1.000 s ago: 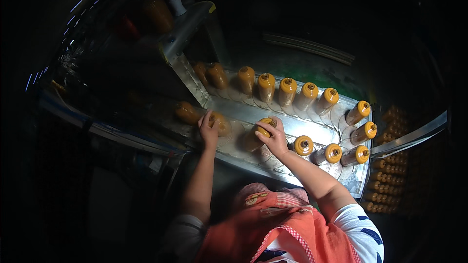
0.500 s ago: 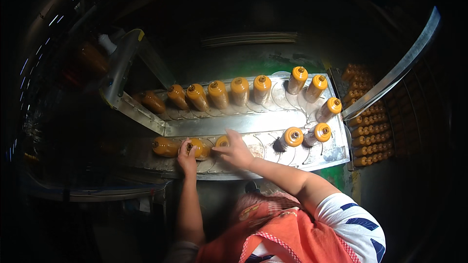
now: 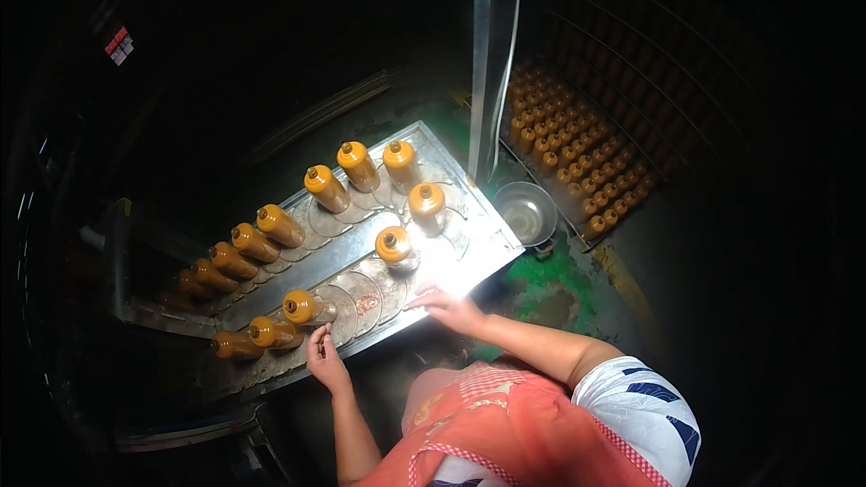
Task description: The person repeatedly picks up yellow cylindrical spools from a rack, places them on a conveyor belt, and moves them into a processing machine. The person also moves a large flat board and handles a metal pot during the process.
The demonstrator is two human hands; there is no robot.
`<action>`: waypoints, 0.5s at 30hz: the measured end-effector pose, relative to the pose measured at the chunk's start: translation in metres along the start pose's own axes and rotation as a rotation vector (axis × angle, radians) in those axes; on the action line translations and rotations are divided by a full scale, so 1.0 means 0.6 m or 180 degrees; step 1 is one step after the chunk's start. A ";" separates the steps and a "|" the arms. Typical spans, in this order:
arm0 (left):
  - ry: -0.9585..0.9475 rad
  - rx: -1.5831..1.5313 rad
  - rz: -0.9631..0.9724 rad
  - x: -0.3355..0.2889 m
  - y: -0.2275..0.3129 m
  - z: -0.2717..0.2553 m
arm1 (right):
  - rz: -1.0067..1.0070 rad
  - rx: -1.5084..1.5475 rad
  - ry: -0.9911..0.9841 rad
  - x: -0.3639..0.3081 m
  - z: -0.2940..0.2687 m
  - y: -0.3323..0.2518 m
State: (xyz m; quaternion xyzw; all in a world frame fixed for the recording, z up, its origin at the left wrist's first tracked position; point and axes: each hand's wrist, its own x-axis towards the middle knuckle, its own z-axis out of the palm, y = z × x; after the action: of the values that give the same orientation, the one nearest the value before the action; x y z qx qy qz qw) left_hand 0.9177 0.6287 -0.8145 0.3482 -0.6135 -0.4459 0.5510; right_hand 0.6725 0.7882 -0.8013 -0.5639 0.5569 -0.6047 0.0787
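My left hand (image 3: 327, 359) is beside the lower part of an orange-brown bottle (image 3: 302, 307) on the near lane, its fingers loosely bent and nothing seen in them. Whether a fingertip touches the bottle I cannot tell. Farther right, my right hand (image 3: 449, 310) rests over the near rim of the metal conveyor (image 3: 361, 343), fingers stretched out and holding nothing. Two more bottles stand left of my left hand, one being this glossy bottle (image 3: 273, 332). Beyond my right hand, a single bottle (image 3: 394, 245) stands upright on the overlapping round plates.
More bottles (image 3: 327, 188) line the far lane and the right-hand bend. A metal basin (image 3: 525, 214) sits on the floor past the conveyor's right end, near a rack crowded with bottles (image 3: 586, 171). An upright metal post (image 3: 492, 63) rises behind.
The view has turned, so the conveyor now slants up to the right. My left hand has come off the bottle it was touching. My right hand has moved down to the near rim.
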 end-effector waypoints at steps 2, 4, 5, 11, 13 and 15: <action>-0.0342 -0.0113 -0.0499 -0.056 -0.001 0.066 | 0.0462 0.0057 0.0227 -0.040 -0.075 0.006; -0.0767 -0.0073 -0.0889 -0.106 0.013 0.139 | 0.0600 -0.0179 0.0749 -0.078 -0.144 0.004; -0.1015 -0.0184 -0.1054 -0.132 0.017 0.180 | 0.0580 -0.0163 0.0790 -0.095 -0.185 0.013; -0.2651 -0.0045 -0.1444 -0.160 0.048 0.380 | 0.1128 -0.0001 0.1404 -0.191 -0.326 0.083; -0.3141 0.0056 -0.1404 -0.149 0.047 0.449 | 0.1244 -0.0117 0.1637 -0.209 -0.371 0.109; -0.3537 0.0300 -0.1294 -0.140 0.049 0.518 | 0.1470 0.0018 0.1932 -0.226 -0.406 0.140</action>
State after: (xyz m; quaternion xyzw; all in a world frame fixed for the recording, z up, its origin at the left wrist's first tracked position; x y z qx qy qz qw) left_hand 0.6257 0.7674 -0.8164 0.1972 -0.7501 -0.6303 0.0346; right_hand 0.4878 0.9977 -0.8834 -0.2185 0.6656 -0.7121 0.0459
